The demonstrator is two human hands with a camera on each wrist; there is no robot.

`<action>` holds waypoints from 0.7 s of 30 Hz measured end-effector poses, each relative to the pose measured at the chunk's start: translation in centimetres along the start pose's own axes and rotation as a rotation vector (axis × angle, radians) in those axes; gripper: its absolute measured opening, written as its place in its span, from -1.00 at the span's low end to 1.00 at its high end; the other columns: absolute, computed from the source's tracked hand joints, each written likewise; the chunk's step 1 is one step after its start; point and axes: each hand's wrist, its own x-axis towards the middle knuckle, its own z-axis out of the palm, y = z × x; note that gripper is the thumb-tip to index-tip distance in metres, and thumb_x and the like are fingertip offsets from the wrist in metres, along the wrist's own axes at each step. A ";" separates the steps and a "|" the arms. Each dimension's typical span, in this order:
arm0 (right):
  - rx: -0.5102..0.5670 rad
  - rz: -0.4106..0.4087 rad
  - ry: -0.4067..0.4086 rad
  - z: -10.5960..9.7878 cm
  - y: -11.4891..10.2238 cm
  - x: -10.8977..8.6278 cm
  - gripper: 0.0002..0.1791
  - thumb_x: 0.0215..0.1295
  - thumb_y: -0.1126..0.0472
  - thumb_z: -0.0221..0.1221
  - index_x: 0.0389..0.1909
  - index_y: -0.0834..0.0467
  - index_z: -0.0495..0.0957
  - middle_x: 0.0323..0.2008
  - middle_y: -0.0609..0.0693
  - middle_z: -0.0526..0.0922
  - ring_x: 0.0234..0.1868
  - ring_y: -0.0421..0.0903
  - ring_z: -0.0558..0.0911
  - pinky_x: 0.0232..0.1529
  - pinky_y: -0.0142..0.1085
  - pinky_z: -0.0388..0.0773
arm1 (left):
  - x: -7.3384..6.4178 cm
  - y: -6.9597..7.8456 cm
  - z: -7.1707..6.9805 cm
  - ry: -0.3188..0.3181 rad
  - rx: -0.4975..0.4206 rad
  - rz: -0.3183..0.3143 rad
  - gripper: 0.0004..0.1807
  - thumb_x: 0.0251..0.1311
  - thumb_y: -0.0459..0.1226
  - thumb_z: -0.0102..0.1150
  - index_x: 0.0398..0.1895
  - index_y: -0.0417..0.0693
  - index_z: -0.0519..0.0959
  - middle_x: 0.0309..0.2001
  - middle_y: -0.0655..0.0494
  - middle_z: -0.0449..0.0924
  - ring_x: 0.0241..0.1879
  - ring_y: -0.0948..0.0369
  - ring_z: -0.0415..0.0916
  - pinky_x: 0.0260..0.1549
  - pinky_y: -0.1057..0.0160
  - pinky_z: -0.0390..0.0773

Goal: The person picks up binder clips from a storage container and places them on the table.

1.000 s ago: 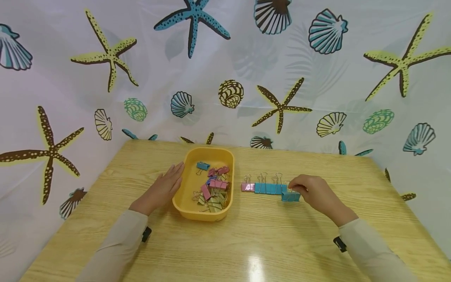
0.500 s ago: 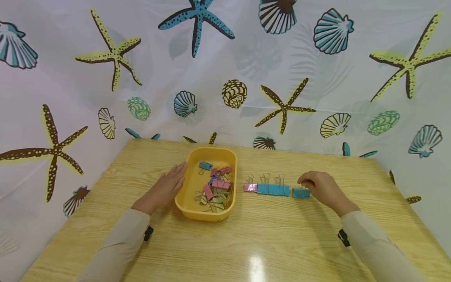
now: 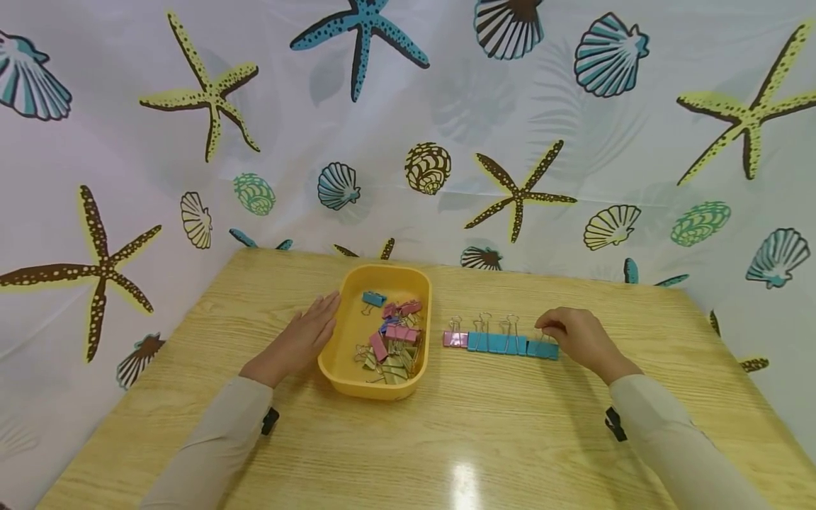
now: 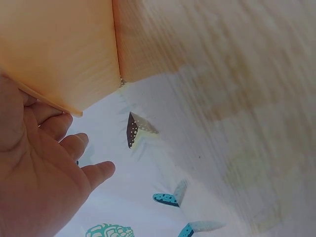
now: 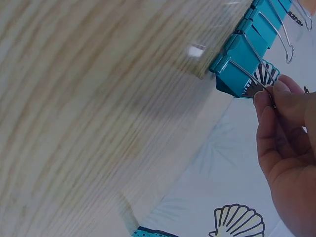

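Note:
My right hand (image 3: 576,338) pinches the wire handle of a blue binder clip (image 3: 543,350) at the right end of a row on the table. In the right wrist view, thumb and fingertips of the right hand (image 5: 291,123) hold that wire, and the clip (image 5: 232,76) stands against its neighbour. To its left come other blue binder clips (image 3: 497,343) and a pink binder clip (image 3: 455,339), handles up. My left hand (image 3: 299,340) rests with extended fingers against the left wall of a yellow bin (image 3: 331,354). In the left wrist view, the left hand (image 4: 44,163) touches the bin's rim.
Inside the bin lie a blue clip (image 3: 374,299) and several pink (image 3: 401,333) and gold clips (image 3: 393,370), heaped on the right side. The wooden table (image 3: 382,453) meets a patterned curtain (image 3: 382,227) at the back and sides.
The right hand has brought the blue clip from in front of the row to its right end, then leftward until it meets the row. The left hand stays at the bin.

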 end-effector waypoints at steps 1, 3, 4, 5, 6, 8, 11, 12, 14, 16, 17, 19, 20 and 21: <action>0.002 -0.002 -0.002 0.0 0.0 0.1 -0.86 0.26 0.43 0.18 -0.21 0.25 0.66 -0.28 0.10 0.69 -0.32 0.00 0.66 -0.33 -0.16 0.61 | 0.0 0.0 0.0 0.002 0.004 0.002 -0.41 0.54 -0.18 -0.34 0.53 -0.15 -0.11 0.52 -0.05 -0.14 0.48 -0.11 -0.20 0.34 -0.30 -0.13; 0.005 -0.004 -0.005 0.1 0.1 0.1 -0.85 0.25 0.43 0.18 -0.20 0.26 0.66 -0.27 0.11 0.69 -0.32 0.00 0.66 -0.33 -0.15 0.61 | 0.0 0.0 -0.1 0.008 0.012 0.003 -0.41 0.54 -0.17 -0.33 0.53 -0.15 -0.09 0.52 -0.05 -0.13 0.48 -0.10 -0.19 0.33 -0.30 -0.12; 0.006 -0.004 -0.007 0.1 0.1 0.2 -0.85 0.25 0.43 0.18 -0.20 0.26 0.66 -0.26 0.11 0.69 -0.32 0.00 0.66 -0.33 -0.16 0.61 | 0.0 0.1 -0.1 0.010 0.017 0.005 -0.41 0.54 -0.17 -0.33 0.52 -0.15 -0.09 0.52 -0.05 -0.13 0.48 -0.10 -0.18 0.33 -0.31 -0.11; 0.008 -0.003 -0.009 0.2 0.1 0.3 -0.85 0.25 0.43 0.18 -0.20 0.26 0.66 -0.26 0.12 0.69 -0.32 0.00 0.66 -0.33 -0.16 0.61 | 0.0 0.1 -0.1 0.012 0.019 0.007 -0.41 0.54 -0.17 -0.33 0.52 -0.16 -0.08 0.52 -0.05 -0.12 0.48 -0.10 -0.18 0.33 -0.31 -0.11; 0.007 0.000 -0.010 0.2 0.2 0.3 -0.85 0.26 0.43 0.18 -0.20 0.26 0.66 -0.26 0.12 0.70 -0.32 0.00 0.66 -0.33 -0.16 0.61 | 0.0 0.1 -0.1 0.012 0.021 0.007 -0.41 0.54 -0.17 -0.32 0.52 -0.16 -0.08 0.52 -0.05 -0.12 0.48 -0.10 -0.18 0.33 -0.31 -0.11; 0.007 0.002 -0.012 0.4 0.2 0.4 -0.85 0.26 0.43 0.18 -0.20 0.26 0.66 -0.26 0.12 0.70 -0.32 0.00 0.66 -0.34 -0.17 0.61 | 0.0 0.1 -0.1 0.010 0.022 0.005 -0.41 0.54 -0.17 -0.32 0.52 -0.16 -0.08 0.52 -0.05 -0.12 0.48 -0.10 -0.18 0.33 -0.31 -0.11; 0.006 0.007 -0.011 0.5 0.2 0.6 -0.86 0.26 0.42 0.18 -0.20 0.26 0.66 -0.27 0.10 0.70 -0.32 -0.01 0.66 -0.34 -0.17 0.61 | 0.0 0.2 -0.1 0.008 0.026 -0.001 -0.41 0.54 -0.18 -0.32 0.52 -0.16 -0.08 0.52 -0.05 -0.13 0.48 -0.10 -0.18 0.32 -0.31 -0.11; 0.008 0.008 -0.011 0.5 0.2 0.6 -0.86 0.26 0.42 0.18 -0.20 0.26 0.66 -0.27 0.10 0.70 -0.33 -0.01 0.66 -0.35 -0.17 0.61 | 0.0 0.2 -0.1 0.008 0.027 -0.003 -0.41 0.54 -0.17 -0.32 0.52 -0.16 -0.08 0.52 -0.05 -0.13 0.48 -0.10 -0.18 0.33 -0.31 -0.11; 0.009 0.009 -0.009 0.6 0.2 0.6 -0.86 0.25 0.42 0.19 -0.20 0.26 0.66 -0.28 0.10 0.70 -0.33 -0.01 0.66 -0.35 -0.17 0.61 | 0.0 0.2 -0.1 0.006 0.030 -0.008 -0.41 0.54 -0.17 -0.32 0.52 -0.16 -0.08 0.52 -0.05 -0.13 0.48 -0.10 -0.18 0.33 -0.31 -0.11; 0.011 0.008 -0.010 0.6 0.2 0.7 -0.86 0.25 0.42 0.19 -0.20 0.26 0.66 -0.28 0.10 0.70 -0.34 -0.02 0.66 -0.36 -0.18 0.61 | 0.0 0.2 -0.1 0.004 0.033 -0.009 -0.41 0.54 -0.17 -0.32 0.52 -0.15 -0.08 0.52 -0.04 -0.13 0.48 -0.10 -0.18 0.33 -0.31 -0.11; 0.012 0.009 -0.010 0.6 0.2 0.7 -0.86 0.25 0.42 0.19 -0.20 0.26 0.66 -0.28 0.09 0.70 -0.34 -0.02 0.66 -0.36 -0.18 0.61 | 0.0 0.2 -0.1 0.003 0.033 -0.010 -0.41 0.54 -0.17 -0.32 0.52 -0.15 -0.08 0.52 -0.04 -0.14 0.48 -0.10 -0.18 0.33 -0.31 -0.11; 0.012 0.012 -0.012 0.6 0.3 0.7 -0.86 0.25 0.41 0.19 -0.20 0.26 0.66 -0.28 0.09 0.70 -0.35 -0.03 0.65 -0.36 -0.18 0.61 | 0.0 0.2 -0.1 0.002 0.035 -0.009 -0.41 0.54 -0.17 -0.31 0.52 -0.15 -0.08 0.52 -0.04 -0.14 0.48 -0.09 -0.18 0.33 -0.31 -0.10; 0.013 0.012 -0.014 0.6 0.3 0.8 -0.86 0.26 0.41 0.19 -0.20 0.26 0.66 -0.28 0.09 0.70 -0.35 -0.03 0.65 -0.36 -0.18 0.60 | 0.0 0.2 -0.1 0.002 0.035 -0.009 -0.41 0.54 -0.17 -0.31 0.52 -0.15 -0.08 0.52 -0.04 -0.14 0.48 -0.09 -0.18 0.33 -0.31 -0.10; 0.013 0.013 -0.015 0.6 0.3 0.8 -0.86 0.26 0.41 0.19 -0.20 0.26 0.66 -0.28 0.09 0.69 -0.35 -0.03 0.65 -0.37 -0.18 0.60 | 0.0 0.2 -0.1 0.003 0.037 -0.007 -0.41 0.54 -0.17 -0.31 0.52 -0.15 -0.08 0.52 -0.04 -0.14 0.48 -0.09 -0.18 0.32 -0.31 -0.10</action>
